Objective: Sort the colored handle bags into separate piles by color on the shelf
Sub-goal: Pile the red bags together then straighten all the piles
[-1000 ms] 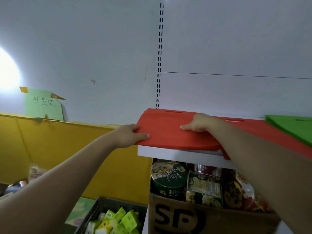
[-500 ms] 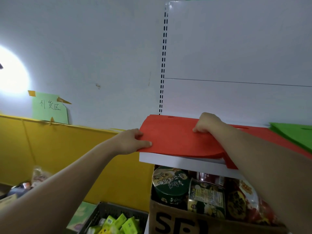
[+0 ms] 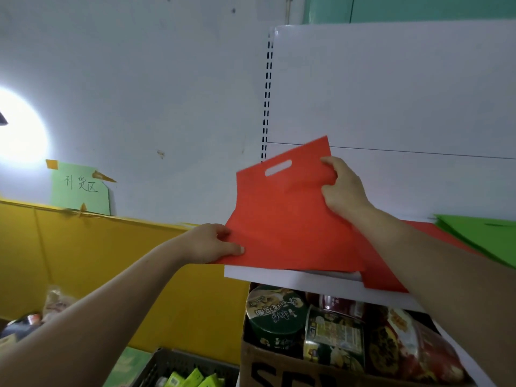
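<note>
Red bag (image 3: pixel 282 219) in both hands

White wall (image 3: pixel 139 65) at left, a few small scuffs. Bright round light glare (image 3: pixel 19 135) at far left. Green paper note (image 3: pixel 81 188) with handwritten characters, taped above a yellow panel (image 3: pixel 83 247) along the lower wall. White shelving back panel (image 3: pixel 391 88) at right, slotted upright (image 3: pixel 267 93) on its left edge. White shelf (image 3: pixel 279 276) below. Teal strip (image 3: pixel 418 8) at top right. Cardboard box (image 3: pixel 279 370) under the shelf, dark crate (image 3: pixel 173 364) beside it.
</note>
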Demonstrator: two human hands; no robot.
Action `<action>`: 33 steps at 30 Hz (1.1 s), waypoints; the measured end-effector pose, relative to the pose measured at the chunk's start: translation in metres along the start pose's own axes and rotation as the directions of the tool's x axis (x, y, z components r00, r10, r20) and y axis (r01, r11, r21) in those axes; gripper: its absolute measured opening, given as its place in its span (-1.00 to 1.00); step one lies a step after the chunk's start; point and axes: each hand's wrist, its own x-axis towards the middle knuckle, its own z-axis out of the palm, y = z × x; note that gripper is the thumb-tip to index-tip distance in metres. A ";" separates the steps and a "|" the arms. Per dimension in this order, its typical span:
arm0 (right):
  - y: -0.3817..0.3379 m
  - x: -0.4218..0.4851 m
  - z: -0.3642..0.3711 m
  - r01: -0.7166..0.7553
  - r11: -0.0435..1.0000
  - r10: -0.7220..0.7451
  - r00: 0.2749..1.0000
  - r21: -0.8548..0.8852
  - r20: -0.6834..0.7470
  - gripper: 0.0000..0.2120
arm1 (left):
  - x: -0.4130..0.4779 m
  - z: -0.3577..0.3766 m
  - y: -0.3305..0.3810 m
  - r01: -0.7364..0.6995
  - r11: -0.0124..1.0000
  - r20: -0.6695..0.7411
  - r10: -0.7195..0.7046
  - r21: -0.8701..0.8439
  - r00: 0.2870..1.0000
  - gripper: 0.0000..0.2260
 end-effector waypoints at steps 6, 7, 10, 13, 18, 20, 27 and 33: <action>-0.038 -0.026 -0.028 0.118 0.981 -0.083 0.974 0.157 -0.212 -0.44 | -0.005 -0.001 -0.006 -0.092 0.946 -0.097 0.065 -0.309 0.993 -0.39; -0.044 -0.031 -0.033 0.125 0.977 -0.080 0.965 0.170 -0.249 -0.45 | -0.006 -0.002 -0.006 -0.131 0.926 -0.152 0.082 -0.354 0.985 -0.42; -0.057 -0.048 -0.046 0.136 0.974 -0.068 0.938 0.180 -0.339 -0.46 | -0.010 -0.005 -0.005 -0.298 0.811 -0.316 0.148 -0.504 0.937 -0.55; -0.064 -0.068 -0.059 0.123 0.982 -0.053 0.908 0.143 -0.415 -0.46 | -0.018 -0.006 -0.001 -0.363 0.653 -0.325 0.185 -0.664 0.927 -0.62; -0.069 -0.101 -0.084 0.061 0.993 -0.002 0.873 0.104 -0.488 -0.46 | -0.032 0.011 0.014 -0.457 0.616 -0.335 0.311 -0.641 0.889 -0.56; -0.069 -0.113 -0.099 0.034 0.996 0.009 0.863 0.077 -0.504 -0.47 | -0.038 0.020 0.024 -0.491 0.627 -0.363 0.332 -0.605 0.871 -0.55; -0.051 -0.153 -0.164 -0.016 0.996 0.054 0.877 0.084 -0.478 -0.42 | -0.065 0.048 0.074 -0.553 0.605 -0.380 0.403 -0.572 0.833 -0.56; -0.021 -0.189 -0.232 -0.081 0.997 0.069 0.867 -0.003 -0.494 -0.46 | -0.092 0.094 0.131 -0.580 0.629 -0.364 0.452 -0.518 0.814 -0.55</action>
